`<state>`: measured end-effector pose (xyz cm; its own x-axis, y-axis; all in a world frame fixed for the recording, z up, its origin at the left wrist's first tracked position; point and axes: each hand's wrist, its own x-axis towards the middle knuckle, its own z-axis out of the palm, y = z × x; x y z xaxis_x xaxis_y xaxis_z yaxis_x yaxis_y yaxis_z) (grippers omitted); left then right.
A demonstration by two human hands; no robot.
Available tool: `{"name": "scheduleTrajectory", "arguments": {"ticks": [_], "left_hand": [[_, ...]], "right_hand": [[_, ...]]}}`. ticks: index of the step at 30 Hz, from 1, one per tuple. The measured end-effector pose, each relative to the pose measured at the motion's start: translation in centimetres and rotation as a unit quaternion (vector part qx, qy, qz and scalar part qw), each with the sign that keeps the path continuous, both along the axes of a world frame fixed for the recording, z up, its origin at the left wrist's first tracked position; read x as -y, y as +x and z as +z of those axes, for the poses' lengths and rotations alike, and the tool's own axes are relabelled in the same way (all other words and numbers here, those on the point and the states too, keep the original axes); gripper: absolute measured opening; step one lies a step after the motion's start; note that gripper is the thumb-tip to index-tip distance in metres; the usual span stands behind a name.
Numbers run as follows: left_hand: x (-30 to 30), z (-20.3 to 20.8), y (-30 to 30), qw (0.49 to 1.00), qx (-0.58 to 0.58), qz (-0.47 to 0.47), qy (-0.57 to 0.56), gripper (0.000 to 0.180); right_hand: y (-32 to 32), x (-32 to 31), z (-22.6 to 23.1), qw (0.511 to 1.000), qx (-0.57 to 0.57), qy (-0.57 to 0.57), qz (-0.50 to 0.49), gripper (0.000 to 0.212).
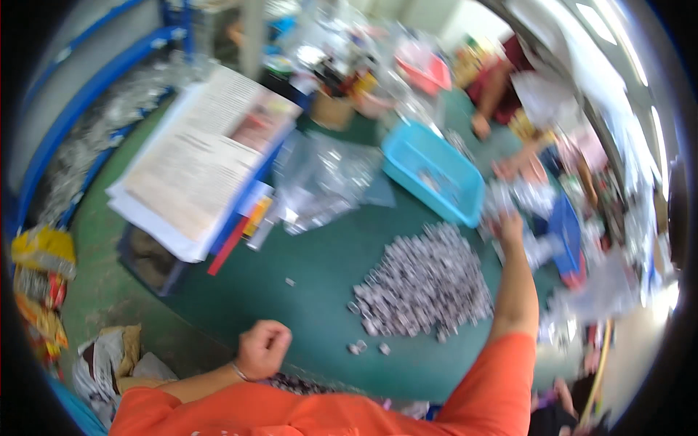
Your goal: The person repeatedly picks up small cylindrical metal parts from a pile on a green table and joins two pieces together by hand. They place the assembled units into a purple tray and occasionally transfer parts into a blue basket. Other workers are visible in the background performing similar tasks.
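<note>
Curling into a fist, the left hand (pixel 263 349) rests near the table's (pixel 320 269) front edge, just left of a few loose small metal parts (pixel 361 347). Whether it grips anything, I cannot tell. Stretched far, the right hand (pixel 507 227) is blurred beyond the heap of small metal parts (pixel 422 283), beside the light blue tray (pixel 435 171); its grip is unclear.

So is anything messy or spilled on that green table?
A few small silvery pieces lie loose, apart from the big heap, near the closed left hand. One more sits alone further out. The right hand reaches past the heap.
</note>
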<state>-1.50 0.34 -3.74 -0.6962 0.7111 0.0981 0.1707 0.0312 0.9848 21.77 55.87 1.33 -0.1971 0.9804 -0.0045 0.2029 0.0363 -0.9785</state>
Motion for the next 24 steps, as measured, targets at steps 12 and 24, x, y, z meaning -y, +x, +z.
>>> {"name": "scheduleTrajectory", "arguments": {"ticks": [12,24], "left_hand": [[-0.5,0.4,0.2,0.998,-0.005,-0.065,-0.007,0.005],[0.1,0.4,0.4,0.997,-0.04,-0.018,-0.058,0.006]], "right_hand": [[-0.4,-1.9,5.8,0.987,0.156,-0.01,-0.02,0.029],[-1.3,-11.0,6.0,0.979,-0.041,0.1,-0.173,0.028]]}}
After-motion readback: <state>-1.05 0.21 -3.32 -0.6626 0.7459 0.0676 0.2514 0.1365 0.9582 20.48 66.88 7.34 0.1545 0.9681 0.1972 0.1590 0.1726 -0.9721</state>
